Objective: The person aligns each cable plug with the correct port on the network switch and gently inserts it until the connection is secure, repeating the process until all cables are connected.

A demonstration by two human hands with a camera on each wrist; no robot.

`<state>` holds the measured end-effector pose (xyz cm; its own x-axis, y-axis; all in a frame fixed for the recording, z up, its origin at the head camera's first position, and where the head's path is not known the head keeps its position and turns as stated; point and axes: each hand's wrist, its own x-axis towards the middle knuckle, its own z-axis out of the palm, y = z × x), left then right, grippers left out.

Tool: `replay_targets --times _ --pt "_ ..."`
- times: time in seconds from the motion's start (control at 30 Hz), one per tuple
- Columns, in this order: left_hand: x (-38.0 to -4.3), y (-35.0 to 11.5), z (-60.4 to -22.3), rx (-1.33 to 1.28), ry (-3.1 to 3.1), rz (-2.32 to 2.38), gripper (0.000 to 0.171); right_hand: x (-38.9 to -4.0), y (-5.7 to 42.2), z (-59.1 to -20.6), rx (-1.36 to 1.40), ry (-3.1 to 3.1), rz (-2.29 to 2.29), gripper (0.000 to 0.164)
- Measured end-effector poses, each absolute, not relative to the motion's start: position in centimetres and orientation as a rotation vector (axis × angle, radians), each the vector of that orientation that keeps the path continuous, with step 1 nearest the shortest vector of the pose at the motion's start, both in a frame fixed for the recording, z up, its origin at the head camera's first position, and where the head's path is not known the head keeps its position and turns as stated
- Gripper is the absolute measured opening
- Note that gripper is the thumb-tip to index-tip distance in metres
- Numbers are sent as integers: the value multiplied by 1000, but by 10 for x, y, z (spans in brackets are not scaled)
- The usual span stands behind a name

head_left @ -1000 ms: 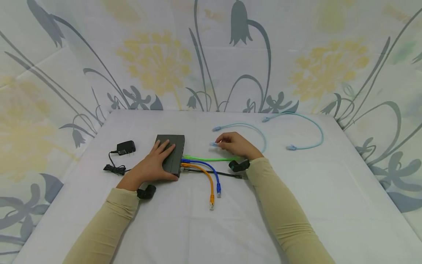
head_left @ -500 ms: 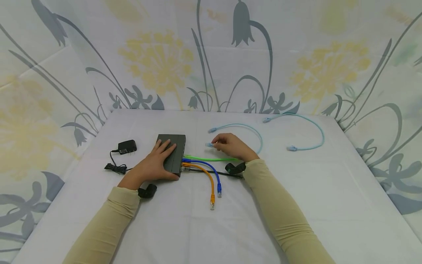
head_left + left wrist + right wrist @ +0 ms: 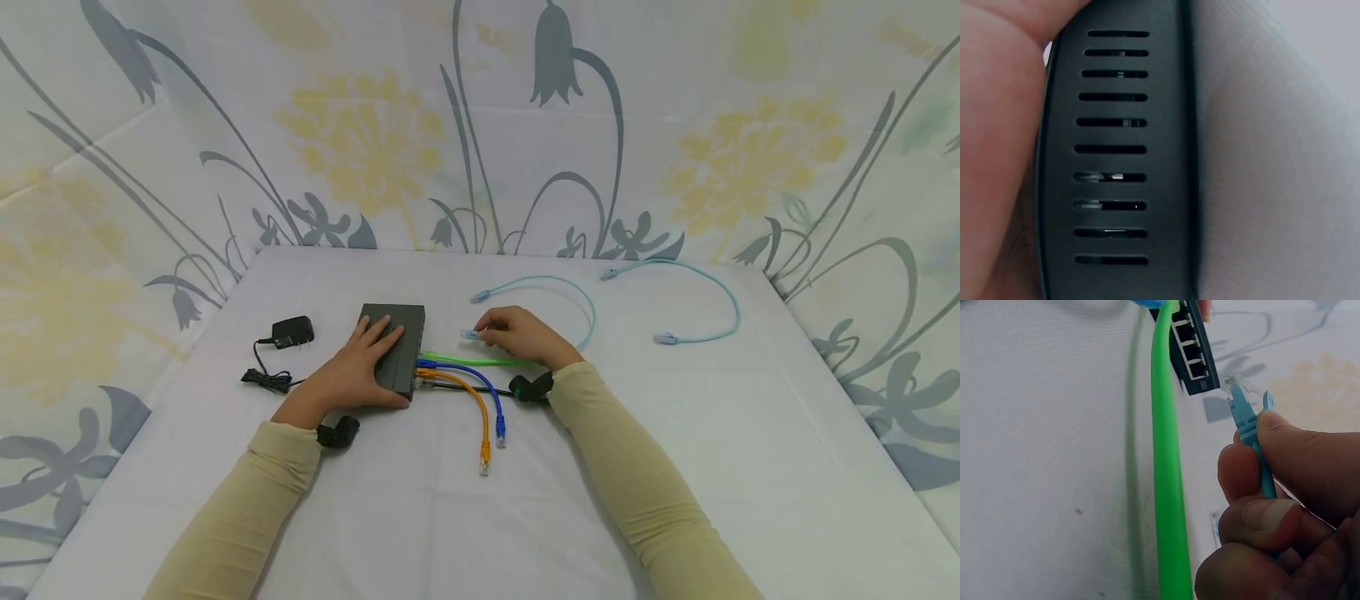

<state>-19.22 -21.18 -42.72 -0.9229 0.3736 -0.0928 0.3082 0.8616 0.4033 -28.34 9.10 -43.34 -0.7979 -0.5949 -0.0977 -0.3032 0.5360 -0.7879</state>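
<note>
My left hand (image 3: 352, 367) rests on a black network switch (image 3: 407, 321), fingers spread straight over its top and thumb at the near edge. The left wrist view shows the switch's slotted side (image 3: 1116, 150). Right of the switch, my right hand (image 3: 525, 335) pinches one end of a light blue Ethernet cable (image 3: 577, 289) between thumb and fingers. Its clear plug (image 3: 1230, 381) points toward the switch's ports (image 3: 1192, 350), apart from them. Green (image 3: 480, 362), blue (image 3: 497, 404), orange (image 3: 482, 417) and black (image 3: 450, 387) cables run from the switch's right side.
A black power adapter (image 3: 292, 332) with a bundled cord (image 3: 266, 381) lies left of the switch. Another light blue Ethernet cable (image 3: 733, 304) curves at the back right. A flower-patterned cloth (image 3: 480, 125) hangs behind the white table (image 3: 525, 517).
My right hand has moved left with the light blue cable's plug, nearer the switch. The cable's far end has shifted slightly left too. My left hand stays on the switch.
</note>
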Motion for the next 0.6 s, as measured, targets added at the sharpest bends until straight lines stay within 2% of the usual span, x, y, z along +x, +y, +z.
replay_targets --times 0.6 --pt "-193 -212 -428 533 2873 578 118 -288 75 -433 -867 2427 -1064 21"
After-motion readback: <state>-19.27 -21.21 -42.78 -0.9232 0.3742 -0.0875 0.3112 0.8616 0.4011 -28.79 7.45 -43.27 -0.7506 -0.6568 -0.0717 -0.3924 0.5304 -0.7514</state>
